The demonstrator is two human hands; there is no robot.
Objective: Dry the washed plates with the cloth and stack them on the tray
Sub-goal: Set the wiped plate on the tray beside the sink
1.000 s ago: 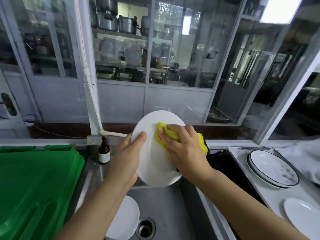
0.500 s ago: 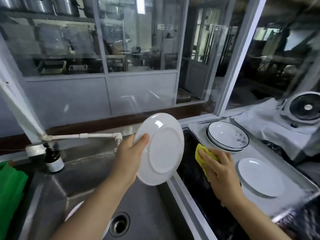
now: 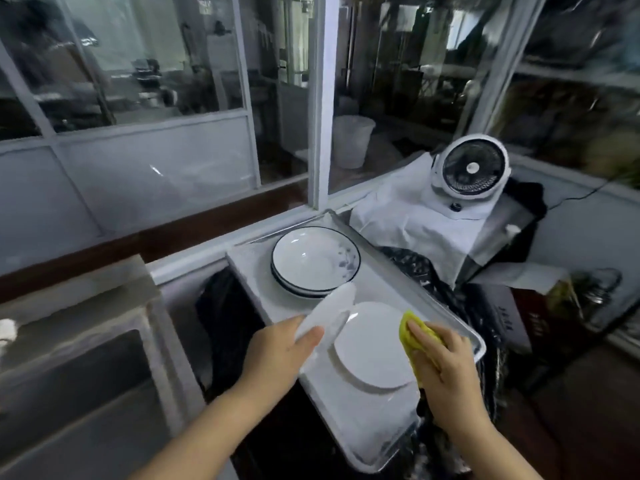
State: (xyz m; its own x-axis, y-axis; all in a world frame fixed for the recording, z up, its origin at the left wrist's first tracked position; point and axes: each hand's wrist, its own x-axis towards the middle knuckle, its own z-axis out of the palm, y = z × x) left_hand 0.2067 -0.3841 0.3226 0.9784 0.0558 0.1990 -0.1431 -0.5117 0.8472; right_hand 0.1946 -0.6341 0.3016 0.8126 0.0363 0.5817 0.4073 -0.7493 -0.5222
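My left hand (image 3: 277, 351) grips a plain white plate (image 3: 329, 310) by its near rim and holds it tilted, edge-on, just above the left side of the metal tray (image 3: 367, 441). On the tray lies another plain white plate (image 3: 370, 348), right beside the held one. Behind it sits a small stack of blue-rimmed plates (image 3: 315, 261). My right hand (image 3: 443, 372) holds the yellow cloth (image 3: 412, 332) at the right edge of the flat white plate, over the tray's right rim.
A white desk fan (image 3: 471, 174) stands on a white cloth (image 3: 408, 220) behind the tray, at the right. The steel sink (image 3: 83, 358) is at the left, blurred. Glass partitions and a white post (image 3: 320, 98) rise at the back. Dark clutter lies right of the tray.
The view has swung right from the sink to the tray. My left hand carried the white plate over to the tray and tipped it flatter. My right hand moved the cloth off the plate to the tray's right side.
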